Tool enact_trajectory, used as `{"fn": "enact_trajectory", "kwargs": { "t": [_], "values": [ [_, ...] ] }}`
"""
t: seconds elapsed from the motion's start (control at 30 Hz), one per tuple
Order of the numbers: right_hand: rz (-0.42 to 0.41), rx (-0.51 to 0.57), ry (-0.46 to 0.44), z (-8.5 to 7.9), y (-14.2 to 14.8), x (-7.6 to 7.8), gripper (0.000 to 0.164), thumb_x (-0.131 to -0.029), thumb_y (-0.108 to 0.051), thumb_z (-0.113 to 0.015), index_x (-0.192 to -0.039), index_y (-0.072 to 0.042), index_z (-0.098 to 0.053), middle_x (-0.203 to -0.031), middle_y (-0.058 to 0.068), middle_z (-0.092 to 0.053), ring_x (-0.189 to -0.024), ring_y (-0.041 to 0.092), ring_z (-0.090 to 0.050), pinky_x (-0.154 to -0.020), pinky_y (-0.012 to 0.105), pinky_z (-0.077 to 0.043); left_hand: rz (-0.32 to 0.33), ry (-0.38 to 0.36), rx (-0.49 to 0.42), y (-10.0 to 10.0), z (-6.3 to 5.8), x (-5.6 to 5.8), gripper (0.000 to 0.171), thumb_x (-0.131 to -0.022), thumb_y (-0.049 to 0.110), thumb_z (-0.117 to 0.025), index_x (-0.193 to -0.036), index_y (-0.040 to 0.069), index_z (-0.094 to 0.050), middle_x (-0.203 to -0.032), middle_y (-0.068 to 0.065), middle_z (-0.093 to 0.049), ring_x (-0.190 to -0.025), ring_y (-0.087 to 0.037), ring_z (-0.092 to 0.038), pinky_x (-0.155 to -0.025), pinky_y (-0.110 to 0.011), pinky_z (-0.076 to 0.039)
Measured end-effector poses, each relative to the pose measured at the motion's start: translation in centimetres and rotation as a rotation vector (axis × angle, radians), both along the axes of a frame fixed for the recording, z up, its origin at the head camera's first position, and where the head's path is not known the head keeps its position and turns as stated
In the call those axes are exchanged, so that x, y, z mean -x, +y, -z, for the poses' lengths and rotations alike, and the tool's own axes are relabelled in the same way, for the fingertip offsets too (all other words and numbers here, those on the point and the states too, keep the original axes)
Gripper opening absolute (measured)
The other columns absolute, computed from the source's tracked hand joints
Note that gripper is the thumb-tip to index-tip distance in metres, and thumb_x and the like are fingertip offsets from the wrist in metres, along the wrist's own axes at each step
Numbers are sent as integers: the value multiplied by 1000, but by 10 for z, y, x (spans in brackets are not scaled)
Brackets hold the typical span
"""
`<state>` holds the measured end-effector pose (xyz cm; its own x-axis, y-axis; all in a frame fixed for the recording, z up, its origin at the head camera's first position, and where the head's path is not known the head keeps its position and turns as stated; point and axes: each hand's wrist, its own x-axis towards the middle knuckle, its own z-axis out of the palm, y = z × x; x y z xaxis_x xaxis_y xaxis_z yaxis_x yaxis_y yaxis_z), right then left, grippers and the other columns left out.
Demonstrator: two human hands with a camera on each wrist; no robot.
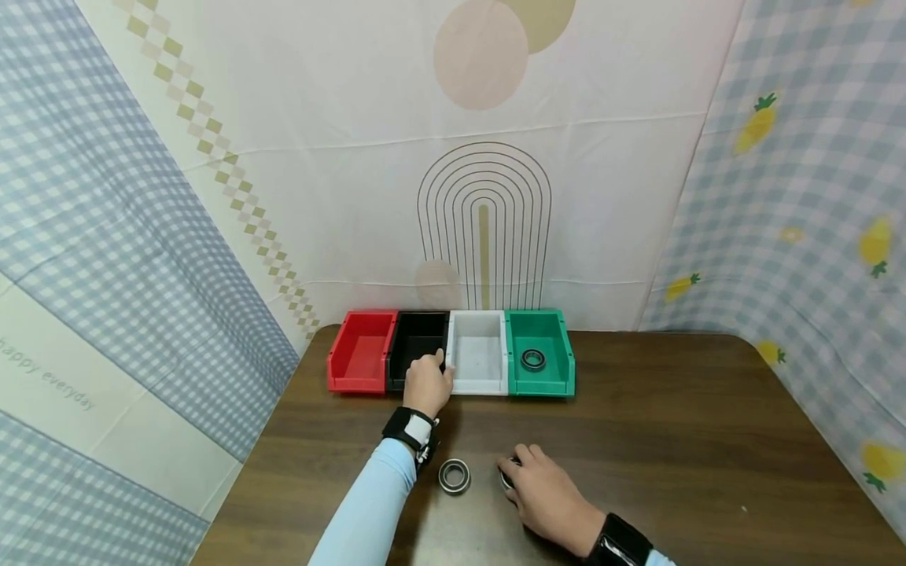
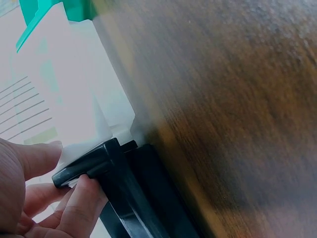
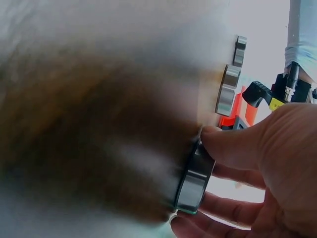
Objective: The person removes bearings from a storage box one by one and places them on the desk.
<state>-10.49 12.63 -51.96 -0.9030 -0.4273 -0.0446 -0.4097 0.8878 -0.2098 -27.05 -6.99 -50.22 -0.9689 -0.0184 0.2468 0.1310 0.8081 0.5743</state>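
Note:
My left hand (image 1: 428, 384) is at the black bin (image 1: 418, 334), the second from the left in a row. In the left wrist view its thumb and fingers pinch the bin's black side wall (image 2: 99, 161), beside the white bin. On the table, my right hand (image 1: 548, 499) holds a ball bearing (image 3: 195, 181) between thumb and fingertips; the hand covers most of it in the head view. Left of that hand lies a loose bearing (image 1: 454, 476). A further bearing (image 3: 240, 51) shows behind it in the right wrist view. Another bearing (image 1: 533, 360) lies in the green bin (image 1: 541, 385).
A red bin (image 1: 359, 365) stands at the left end of the row, and the white bin (image 1: 479, 362) sits between black and green. The bins stand along the back edge of the brown wooden table (image 1: 658, 424). Patterned cloth (image 1: 340, 204) hangs behind and at both sides.

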Motion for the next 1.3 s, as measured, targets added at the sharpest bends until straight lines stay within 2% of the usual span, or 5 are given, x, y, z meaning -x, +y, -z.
{"fn": "enact_trajectory", "kwargs": {
  "t": [0.33, 0.53, 0.8, 1.13, 1.3],
  "values": [
    [2, 59, -26, -3, 7, 0, 45, -99, -35, -77, -137, -12, -71, -122, 6, -68, -107, 22, -65, -88, 43, -60, 2, -17, -3, 1, -2, -1, 44, -99, 18, -77, -138, -1, -70, -138, -22, -72, -110, -39, -77, -94, -53, -64],
    [33, 115, -20, -4, 11, 1, 50, -100, -37, -75, -141, -9, -68, -126, 7, -70, -114, 23, -66, -94, 47, -59, 0, -27, -8, 1, -3, -1, 45, -99, 18, -77, -139, 0, -69, -139, -22, -72, -111, -40, -77, -95, -54, -64],
    [78, 158, 9, -9, 17, 2, 52, -101, -39, -73, -143, -8, -66, -126, 6, -70, -115, 23, -65, -97, 47, -58, 5, -3, -1, 0, -1, -2, 44, -99, 18, -77, -137, -2, -70, -136, -23, -73, -111, -43, -76, -94, -55, -64],
    [189, 178, 0, -13, 30, 0, 56, -101, -45, -72, -143, -9, -66, -132, 11, -70, -126, 29, -64, -111, 54, -54, 2, 0, -3, 1, 1, -2, 44, -99, 18, -77, -138, -2, -70, -137, -24, -72, -111, -43, -76, -94, -55, -63],
    [237, 165, 42, -15, 39, -3, 55, -101, -44, -73, -143, -9, -67, -135, 12, -70, -132, 32, -62, -114, 55, -51, 2, 2, -5, 1, 0, -3, 45, -99, 18, -77, -138, -2, -70, -137, -23, -73, -111, -44, -76, -94, -56, -63]
  ]
}}
